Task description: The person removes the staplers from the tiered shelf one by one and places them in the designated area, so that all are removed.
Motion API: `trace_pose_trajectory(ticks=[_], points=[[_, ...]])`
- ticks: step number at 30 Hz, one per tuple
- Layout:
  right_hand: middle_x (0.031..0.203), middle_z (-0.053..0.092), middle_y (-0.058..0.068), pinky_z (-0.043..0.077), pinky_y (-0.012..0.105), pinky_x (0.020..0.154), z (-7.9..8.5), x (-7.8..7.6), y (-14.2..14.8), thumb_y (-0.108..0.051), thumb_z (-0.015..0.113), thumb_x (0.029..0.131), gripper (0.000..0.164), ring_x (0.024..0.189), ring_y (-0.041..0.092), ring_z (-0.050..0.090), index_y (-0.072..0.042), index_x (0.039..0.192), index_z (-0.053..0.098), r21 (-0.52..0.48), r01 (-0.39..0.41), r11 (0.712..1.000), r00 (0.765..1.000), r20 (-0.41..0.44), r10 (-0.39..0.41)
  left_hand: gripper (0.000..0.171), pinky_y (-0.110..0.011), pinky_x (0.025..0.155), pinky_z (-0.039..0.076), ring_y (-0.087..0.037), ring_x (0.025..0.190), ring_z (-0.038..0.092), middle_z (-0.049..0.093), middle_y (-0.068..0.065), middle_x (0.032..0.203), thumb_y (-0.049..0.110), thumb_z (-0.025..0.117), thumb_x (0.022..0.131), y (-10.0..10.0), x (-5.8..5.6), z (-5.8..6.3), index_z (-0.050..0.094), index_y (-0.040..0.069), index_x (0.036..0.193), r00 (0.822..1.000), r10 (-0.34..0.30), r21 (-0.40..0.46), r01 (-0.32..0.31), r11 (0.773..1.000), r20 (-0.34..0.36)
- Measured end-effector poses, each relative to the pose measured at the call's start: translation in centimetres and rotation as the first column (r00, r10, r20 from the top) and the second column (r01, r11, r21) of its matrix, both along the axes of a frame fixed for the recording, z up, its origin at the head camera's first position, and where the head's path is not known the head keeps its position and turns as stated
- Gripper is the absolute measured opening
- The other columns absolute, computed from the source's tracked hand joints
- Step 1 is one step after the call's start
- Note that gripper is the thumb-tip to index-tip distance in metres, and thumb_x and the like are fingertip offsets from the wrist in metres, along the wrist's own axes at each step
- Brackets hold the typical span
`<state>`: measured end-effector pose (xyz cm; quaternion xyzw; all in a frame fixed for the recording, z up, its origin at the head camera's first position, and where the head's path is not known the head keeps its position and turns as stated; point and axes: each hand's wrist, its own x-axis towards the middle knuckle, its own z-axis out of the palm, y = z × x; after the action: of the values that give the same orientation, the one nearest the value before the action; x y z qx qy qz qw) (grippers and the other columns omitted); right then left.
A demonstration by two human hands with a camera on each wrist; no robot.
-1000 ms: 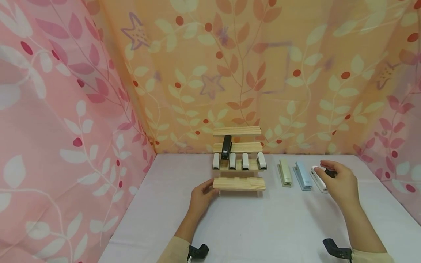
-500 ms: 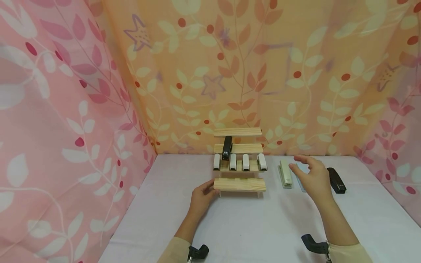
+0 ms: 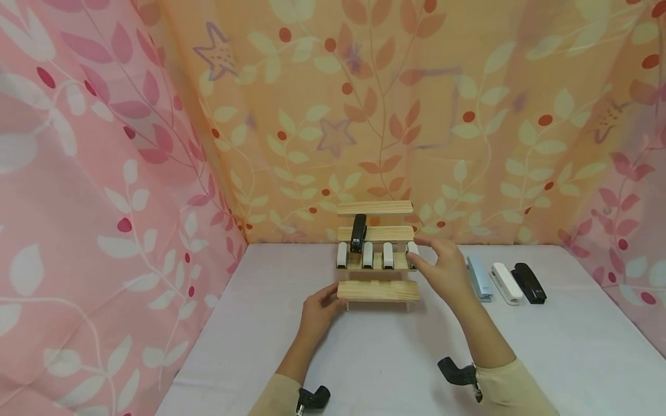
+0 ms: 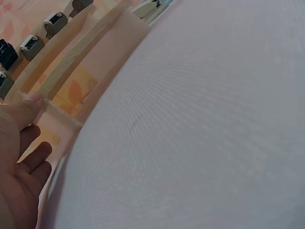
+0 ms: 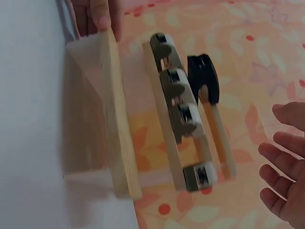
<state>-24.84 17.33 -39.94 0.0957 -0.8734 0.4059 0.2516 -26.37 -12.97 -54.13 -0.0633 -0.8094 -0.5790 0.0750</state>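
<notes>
A tiered wooden rack (image 3: pixel 378 291) with clear side supports stands on the table. Several small white staplers (image 3: pixel 388 255) sit in a row on its second tier, and a black stapler (image 3: pixel 358 234) on the tier above. My left hand (image 3: pixel 317 312) holds the left end of the lowest tier, thumb on the plank's edge in the left wrist view. At the rack's right end is my right hand (image 3: pixel 447 274), beside the rightmost white stapler (image 5: pixel 205 175). In the right wrist view its relaxed fingers (image 5: pixel 279 157) are apart from that stapler, with nothing in them.
Right of the rack, a blue stapler (image 3: pixel 480 279), a larger white stapler (image 3: pixel 506 283) and another black stapler (image 3: pixel 529 283) lie in a row on the white-covered table (image 3: pixel 364 358). My right hand hides the green stapler's place. A patterned curtain (image 3: pixel 312 173) hangs behind the rack.
My right hand has moved left from over the larger white and black staplers, past the blue and green ones, to the rack's right end. My left hand has stayed on the rack.
</notes>
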Motion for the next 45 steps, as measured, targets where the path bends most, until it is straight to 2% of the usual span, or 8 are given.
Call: trace_pose_trajectory(ticks=[8, 10, 13, 17, 20, 27, 36, 45], points=[[0.131, 0.067, 0.014, 0.043, 0.062, 0.109, 0.8, -1.5, -3.4, -0.028, 0.080, 0.092, 0.044, 0.131, 0.038, 0.053, -0.007, 0.129, 0.069, 0.013, -0.088, 0.996, 0.996, 0.024, 0.088, 0.056, -0.049, 0.114, 0.045, -0.026, 0.133, 0.058, 0.068, -0.001, 0.135, 0.037, 0.083, 0.085, -0.1, -0.1, -0.2, 0.067, 0.017, 0.135, 1.000, -0.002, 0.000, 0.002, 1.000, -0.018], [0.130, 0.069, 0.012, 0.044, 0.061, 0.107, 0.9, -1.9, -4.0, -0.030, 0.080, 0.092, 0.045, 0.130, 0.037, 0.052, -0.008, 0.130, 0.068, 0.027, -0.090, 0.996, 0.995, 0.035, 0.089, 0.056, -0.050, 0.114, 0.044, -0.025, 0.134, 0.058, 0.068, 0.000, 0.135, 0.037, 0.083, 0.085, -0.1, -0.1, -0.2, 0.068, 0.017, 0.135, 1.000, -0.009, 0.010, 0.009, 1.000, -0.025], [0.126, 0.071, 0.012, 0.038, 0.060, 0.114, 0.9, -2.7, -4.9, -0.028, 0.080, 0.091, 0.046, 0.128, 0.037, 0.053, -0.007, 0.130, 0.068, 0.039, -0.097, 0.995, 0.995, 0.032, 0.095, 0.055, -0.051, 0.115, 0.043, -0.026, 0.135, 0.057, 0.068, -0.001, 0.135, 0.036, 0.083, 0.086, -0.2, -0.2, -0.3, 0.068, 0.016, 0.135, 0.999, -0.021, 0.022, 0.022, 1.000, -0.037], [0.124, 0.073, 0.011, 0.040, 0.058, 0.113, 0.5, -3.7, -5.9, -0.030, 0.081, 0.090, 0.048, 0.125, 0.037, 0.056, -0.005, 0.129, 0.069, 0.049, -0.103, 0.994, 0.994, 0.038, 0.101, 0.054, -0.051, 0.116, 0.042, -0.026, 0.136, 0.057, 0.068, -0.001, 0.136, 0.035, 0.083, 0.086, -0.2, -0.2, -0.3, 0.068, 0.016, 0.135, 0.999, -0.018, 0.018, 0.019, 1.000, -0.037], [0.125, 0.073, 0.010, 0.045, 0.057, 0.107, 0.2, -4.2, -6.5, -0.033, 0.081, 0.089, 0.049, 0.125, 0.036, 0.055, -0.006, 0.129, 0.069, 0.063, -0.096, 0.993, 0.994, 0.064, 0.092, 0.054, -0.050, 0.116, 0.042, -0.026, 0.135, 0.057, 0.068, 0.000, 0.136, 0.035, 0.083, 0.086, -0.2, -0.2, -0.3, 0.068, 0.017, 0.135, 1.000, -0.012, 0.013, 0.013, 1.000, -0.028], [0.124, 0.073, 0.009, 0.038, 0.057, 0.111, -0.5, -5.1, -8.1, -0.039, 0.081, 0.088, 0.053, 0.124, 0.034, 0.055, -0.006, 0.128, 0.070, 0.113, -0.066, 0.991, 0.995, 0.077, 0.058, 0.054, -0.050, 0.116, 0.042, -0.024, 0.136, 0.056, 0.068, 0.001, 0.136, 0.035, 0.084, 0.085, -0.2, -0.2, -0.3, 0.068, 0.018, 0.135, 1.000, -0.008, 0.017, 0.009, 1.000, -0.006], [0.120, 0.074, 0.008, 0.040, 0.053, 0.100, -1.0, -6.1, -9.7, -0.051, 0.082, 0.084, 0.063, 0.118, 0.035, 0.056, -0.009, 0.129, 0.070, 0.233, 0.031, 0.972, 0.997, 0.060, -0.046, 0.054, -0.049, 0.116, 0.042, -0.023, 0.136, 0.056, 0.068, 0.003, 0.136, 0.036, 0.084, 0.085, -0.1, -0.4, -0.3, 0.069, 0.019, 0.134, 1.000, -0.010, 0.009, 0.010, 1.000, -0.005], [0.114, 0.075, 0.005, 0.039, 0.052, 0.096, -1.8, -6.7, -10.8, -0.060, 0.080, 0.082, 0.067, 0.108, 0.031, 0.055, -0.013, 0.128, 0.070, 0.261, 0.080, 0.962, 0.991, 0.080, -0.105, 0.054, -0.048, 0.116, 0.042, -0.023, 0.137, 0.056, 0.067, 0.004, 0.136, 0.035, 0.083, 0.086, -0.2, -0.5, -0.6, 0.068, 0.020, 0.135, 1.000, -0.011, 0.005, 0.011, 1.000, -0.004]])
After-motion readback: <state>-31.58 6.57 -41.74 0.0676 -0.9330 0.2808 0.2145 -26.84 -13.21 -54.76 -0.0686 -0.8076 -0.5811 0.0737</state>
